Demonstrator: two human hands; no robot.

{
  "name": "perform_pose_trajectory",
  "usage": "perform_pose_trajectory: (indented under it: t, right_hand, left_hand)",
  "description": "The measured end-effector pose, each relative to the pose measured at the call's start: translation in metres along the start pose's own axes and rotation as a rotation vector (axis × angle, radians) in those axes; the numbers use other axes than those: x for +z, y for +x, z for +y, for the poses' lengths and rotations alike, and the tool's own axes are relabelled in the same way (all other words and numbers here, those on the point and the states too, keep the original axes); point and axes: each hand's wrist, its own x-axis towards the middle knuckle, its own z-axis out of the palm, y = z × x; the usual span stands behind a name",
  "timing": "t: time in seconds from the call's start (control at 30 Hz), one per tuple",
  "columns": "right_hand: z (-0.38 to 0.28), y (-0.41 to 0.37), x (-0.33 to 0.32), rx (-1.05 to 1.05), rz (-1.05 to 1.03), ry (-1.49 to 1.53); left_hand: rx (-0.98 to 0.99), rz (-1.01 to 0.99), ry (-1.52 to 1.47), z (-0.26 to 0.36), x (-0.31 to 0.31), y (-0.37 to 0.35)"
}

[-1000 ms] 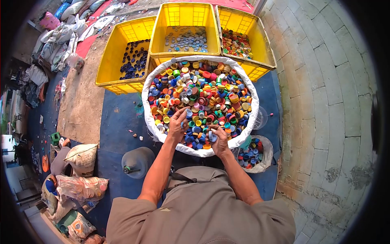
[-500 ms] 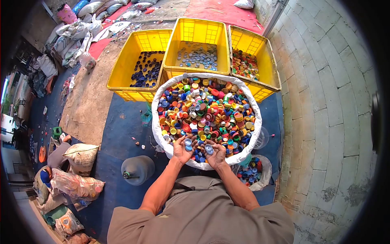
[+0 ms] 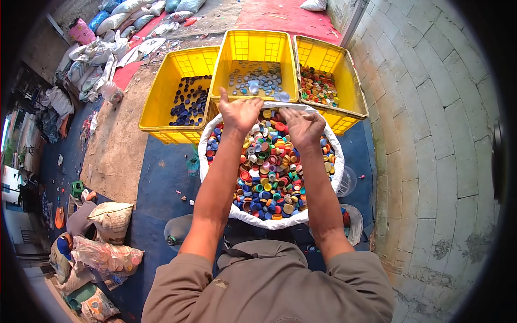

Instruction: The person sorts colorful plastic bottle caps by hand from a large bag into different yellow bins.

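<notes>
A white-rimmed round sack (image 3: 339,156) full of mixed coloured caps (image 3: 269,161) stands before me. Over its far edge reach my left hand (image 3: 240,113) and my right hand (image 3: 304,126), both with fingers extended and nothing held. Pale blurred caps (image 3: 253,86) are in the air just beyond my fingertips, over the middle yellow crate (image 3: 257,46), which has light blue caps on its bottom. Dark blue caps (image 3: 189,99) lie in the left yellow crate (image 3: 156,102). The right yellow crate (image 3: 353,89) holds red, orange and green caps (image 3: 318,86).
A large clear bottle (image 3: 177,231) is at the left of my body. A smaller bag (image 3: 354,223) sits right of the sack. Grey block wall (image 3: 441,161) runs along the right. At lower left, a person (image 3: 81,215) is among stuffed sacks (image 3: 111,220).
Both hands have moved forward from the sack's near edge to its far edge. The light blue caps they held have been let go toward the middle crate.
</notes>
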Motion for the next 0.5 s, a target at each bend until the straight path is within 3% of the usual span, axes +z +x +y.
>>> perform_pose_trajectory:
  t: [0.07,0.17,0.23,0.33,0.43,0.5]
  right_hand:
    - [-0.007,-0.001,0.021,-0.024,-0.031,0.054]
    - [-0.009,-0.013,0.004,-0.058,0.008,-0.052]
    - [-0.012,-0.032,-0.023,-0.04,0.018,-0.164]
    - [-0.004,-0.071,-0.072,-0.027,0.135,-0.421]
    - [0.009,-0.112,-0.127,0.003,0.334,-0.901]
    - [0.019,-0.14,-0.157,0.015,0.351,-1.201]
  left_hand:
    - [0.058,0.129,-0.025,0.007,0.028,-0.003]
    - [0.102,0.114,0.16,0.024,-0.016,-0.017]
    - [0.123,0.282,0.328,0.027,-0.039,-0.046]
    - [0.137,0.492,0.608,0.028,-0.099,-0.097]
    - [0.158,0.632,0.785,0.019,-0.145,-0.153]
    - [0.153,0.697,0.868,0.01,-0.159,-0.187]
